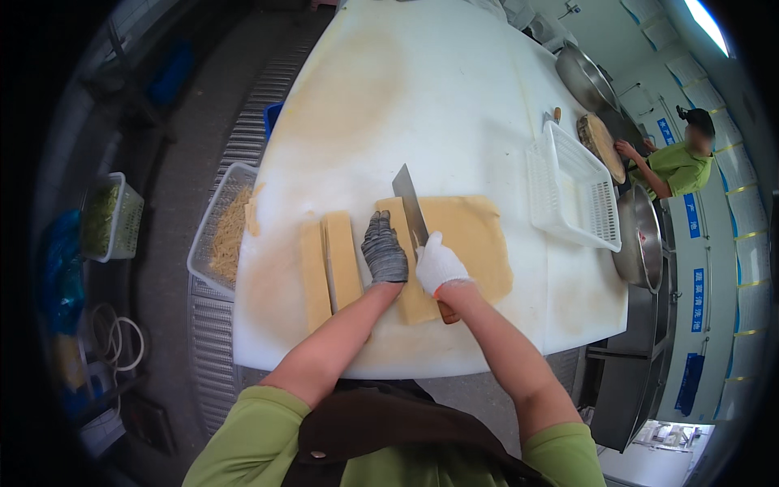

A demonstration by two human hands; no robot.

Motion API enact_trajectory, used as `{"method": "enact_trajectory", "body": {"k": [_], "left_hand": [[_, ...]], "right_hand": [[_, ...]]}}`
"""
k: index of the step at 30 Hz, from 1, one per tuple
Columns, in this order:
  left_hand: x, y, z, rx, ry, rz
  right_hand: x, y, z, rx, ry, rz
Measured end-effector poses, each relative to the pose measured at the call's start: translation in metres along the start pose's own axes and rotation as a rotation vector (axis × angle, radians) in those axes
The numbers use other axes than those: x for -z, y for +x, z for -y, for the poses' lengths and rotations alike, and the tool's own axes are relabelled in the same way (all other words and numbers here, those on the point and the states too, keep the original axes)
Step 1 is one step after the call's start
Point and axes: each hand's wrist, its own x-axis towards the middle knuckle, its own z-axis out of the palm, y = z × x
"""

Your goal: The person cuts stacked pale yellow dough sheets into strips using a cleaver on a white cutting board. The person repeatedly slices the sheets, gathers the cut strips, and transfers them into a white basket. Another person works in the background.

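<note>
A wide yellowish sheet, like dough or bean curd, lies flat on the white table. My right hand, in a white knit glove, grips a cleaver by its wooden handle; the blade stands across the sheet near its left part. Just left of the blade, my left hand, in a grey striped glove, rests on the sheet with its fingers extended close together. Two long cut strips lie side by side to the left, with a narrow gap between them. Whether the blade has gone through the sheet is hard to tell.
The white table reaches far ahead. A white basket of thin yellowish shreds stands off its left edge. An empty-looking white basket, a small wooden-handled tool and a round wooden block are at right. A co-worker stands beyond, near metal bowls.
</note>
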Motion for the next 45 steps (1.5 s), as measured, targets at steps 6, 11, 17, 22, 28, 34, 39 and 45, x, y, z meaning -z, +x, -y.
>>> {"method": "enact_trajectory", "body": {"k": [6,11,17,22,28,34,39,45], "left_hand": [[-0.007,0.002,0.01,-0.019,0.024,-0.026],[0.002,-0.004,-0.005,0.02,0.01,0.023],[-0.005,-0.008,0.005,-0.045,0.005,-0.051],[-0.003,0.002,-0.003,-0.042,-0.013,-0.064],[-0.008,-0.003,0.007,-0.066,0.064,-0.087],[-0.006,-0.017,0.004,0.014,0.069,0.035],[-0.001,-0.004,0.011,-0.039,0.101,0.015],[-0.011,-0.002,0.016,-0.051,0.064,-0.044]], "right_hand": [[0.038,0.019,0.007,-0.019,-0.022,0.223],[-0.011,0.019,-0.028,0.089,-0.293,0.184],[-0.051,0.009,-0.027,0.27,-0.605,0.031],[-0.027,0.008,-0.017,0.383,-0.643,-0.03],[0.042,0.004,0.033,-0.033,-0.118,0.31],[-0.042,0.02,-0.017,0.061,-0.185,-0.001],[-0.004,0.016,0.01,-0.057,-0.035,0.1],[-0.017,0.009,0.001,-0.034,0.023,0.017]]}}
